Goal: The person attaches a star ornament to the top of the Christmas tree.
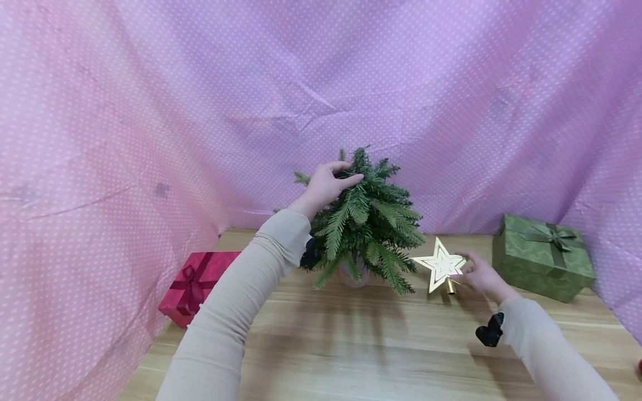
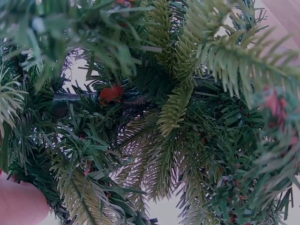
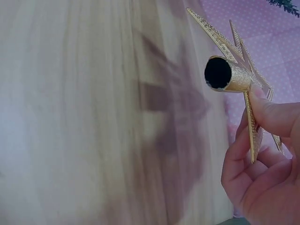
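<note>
A small artificial Christmas tree (image 1: 373, 217) stands upright on the wooden table. My left hand (image 1: 323, 186) holds it near the top, thumb in front and fingers partly lost among the branches. Green needles (image 2: 178, 112) fill the left wrist view, where only a bit of that hand shows at the lower left. To the right of the tree, my right hand (image 1: 482, 278) grips a gold star tree topper (image 1: 439, 264) by its right side. In the right wrist view the open end of the star's socket (image 3: 218, 74) faces the camera, and the star is held above the table.
A red gift box (image 1: 193, 287) with a dark red bow sits at the left, partly behind my left sleeve. At the back right is a green gift box (image 1: 544, 256) with a ribbon. Pink dotted cloth (image 1: 321, 72) hangs behind the table (image 1: 351, 356).
</note>
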Demonstrator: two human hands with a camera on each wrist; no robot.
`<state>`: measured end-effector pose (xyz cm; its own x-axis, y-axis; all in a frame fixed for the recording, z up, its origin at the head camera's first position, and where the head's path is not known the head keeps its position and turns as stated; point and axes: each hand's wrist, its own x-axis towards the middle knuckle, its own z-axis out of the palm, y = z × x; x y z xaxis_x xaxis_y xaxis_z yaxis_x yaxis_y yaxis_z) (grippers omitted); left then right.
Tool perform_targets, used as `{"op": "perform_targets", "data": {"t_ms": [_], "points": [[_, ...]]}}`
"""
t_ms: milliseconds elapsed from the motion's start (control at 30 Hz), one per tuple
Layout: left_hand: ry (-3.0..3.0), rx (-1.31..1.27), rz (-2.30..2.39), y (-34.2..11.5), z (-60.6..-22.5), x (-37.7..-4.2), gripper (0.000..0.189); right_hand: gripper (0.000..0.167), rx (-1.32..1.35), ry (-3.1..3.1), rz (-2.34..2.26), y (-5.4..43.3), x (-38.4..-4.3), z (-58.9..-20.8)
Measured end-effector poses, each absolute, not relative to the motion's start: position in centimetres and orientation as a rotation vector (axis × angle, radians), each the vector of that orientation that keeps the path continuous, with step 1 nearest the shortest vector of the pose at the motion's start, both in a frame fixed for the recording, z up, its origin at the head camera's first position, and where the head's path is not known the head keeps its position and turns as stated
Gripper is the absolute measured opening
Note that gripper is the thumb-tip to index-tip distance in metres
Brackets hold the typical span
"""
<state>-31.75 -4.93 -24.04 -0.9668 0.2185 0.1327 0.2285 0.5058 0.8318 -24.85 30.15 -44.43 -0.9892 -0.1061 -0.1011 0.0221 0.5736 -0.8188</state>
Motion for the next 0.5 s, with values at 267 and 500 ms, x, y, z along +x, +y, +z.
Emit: {"op": "perform_targets", "data": {"t_ms": [267,500], "points": [[-2.729,-0.400,-1.491,-4.9,-24.1,-31.7,0.053,0.067,-0.063,2.622,-1.448,30.3,-25.0,-43.6],[-2.737,-0.370,-1.508,-4.9,-23.9,-31.4,0.052,0.067,-0.087,2.661,-1.462,30.2,-25.0,-42.9]]}}
